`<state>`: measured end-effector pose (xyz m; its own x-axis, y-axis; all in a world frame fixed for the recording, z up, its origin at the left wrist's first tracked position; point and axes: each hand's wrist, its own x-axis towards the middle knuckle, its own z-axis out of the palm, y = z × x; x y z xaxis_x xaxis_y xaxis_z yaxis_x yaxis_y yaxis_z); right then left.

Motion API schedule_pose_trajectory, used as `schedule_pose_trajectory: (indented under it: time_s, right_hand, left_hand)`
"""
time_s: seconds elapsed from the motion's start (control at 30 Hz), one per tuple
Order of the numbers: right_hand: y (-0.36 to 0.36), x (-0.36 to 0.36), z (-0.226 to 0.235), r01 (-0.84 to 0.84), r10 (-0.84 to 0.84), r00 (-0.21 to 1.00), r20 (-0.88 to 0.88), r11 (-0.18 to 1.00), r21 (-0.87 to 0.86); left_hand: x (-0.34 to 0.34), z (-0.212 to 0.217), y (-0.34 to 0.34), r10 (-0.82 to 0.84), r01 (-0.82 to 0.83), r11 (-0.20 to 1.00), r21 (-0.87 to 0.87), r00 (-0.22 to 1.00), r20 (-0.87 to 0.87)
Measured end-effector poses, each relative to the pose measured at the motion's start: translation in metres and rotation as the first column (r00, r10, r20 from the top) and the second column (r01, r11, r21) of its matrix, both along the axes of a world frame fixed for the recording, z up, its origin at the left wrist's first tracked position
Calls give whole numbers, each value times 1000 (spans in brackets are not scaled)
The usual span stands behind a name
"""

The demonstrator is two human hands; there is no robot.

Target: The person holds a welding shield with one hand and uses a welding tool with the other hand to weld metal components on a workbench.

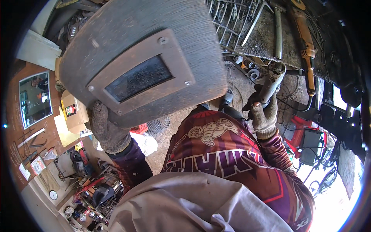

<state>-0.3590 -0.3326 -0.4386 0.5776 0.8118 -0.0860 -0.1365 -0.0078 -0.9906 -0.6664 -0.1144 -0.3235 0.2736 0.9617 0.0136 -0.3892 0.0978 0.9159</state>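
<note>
My left hand (109,129), in a grey knit glove, is closed at the lower left edge of a welding shield (141,42). The shield is a broad, worn grey plate with a dark rectangular window (138,79) in a screwed-on frame. It is raised and covers much of the upper view. On the right, my gloved right hand (264,116) is wrapped round a grey, tube-shaped welding electrode holder (272,85). A thin rod (247,58) runs from near its tip toward the workbench; whether the holder clamps it I cannot tell.
A dark, gritty workbench (262,38) bears a hammer (278,33), a metal grate (230,19) and an orange angle grinder (303,38). Cables trail below it. A red crate (139,128) and coiled wire mesh (159,124) lie on the floor. Boxes and tools crowd the left.
</note>
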Motion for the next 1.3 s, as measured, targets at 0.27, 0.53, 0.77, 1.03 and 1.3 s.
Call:
schedule_pose_trajectory:
  time_s: [0.27,0.53,0.77,1.03,1.3]
  right_hand:
    - [4,-3,8,21,-22,997,-72,1000,-14]
    - [0,-3,7,31,-33,997,-74,999,-31]
    - [-2,-2,2,29,-31,996,-79,999,-21]
    - [0,3,3,71,-71,996,-52,997,7]
    - [0,4,0,65,-64,997,-40,998,21]
  left_hand:
    - [48,18,-18,132,-137,990,-28,984,-120]
    - [56,25,-19,42,-64,994,-89,971,-236]
    - [73,32,-21,92,-108,989,-100,984,-151]
    - [-30,31,26,-98,90,995,52,980,176]
    - [-30,42,29,708,38,600,799,441,-552]
